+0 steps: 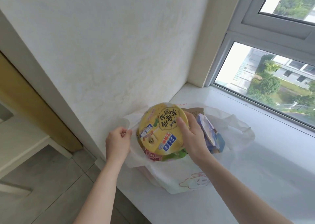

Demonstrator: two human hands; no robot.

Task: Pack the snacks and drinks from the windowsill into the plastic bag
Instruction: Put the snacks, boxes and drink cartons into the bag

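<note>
Noodle bowl [162, 130] lid-up, tilted leftward

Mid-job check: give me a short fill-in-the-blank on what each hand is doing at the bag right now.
1. The right hand grips the yellow-lidded ____ bowl.
2. The left hand pinches the rim of the white ____.
3. The bag sits on the ____, below the window.
4. Beside the bowl, a ____ package is already in the bag.

Missing words: noodle; plastic bag; windowsill; blue
</note>
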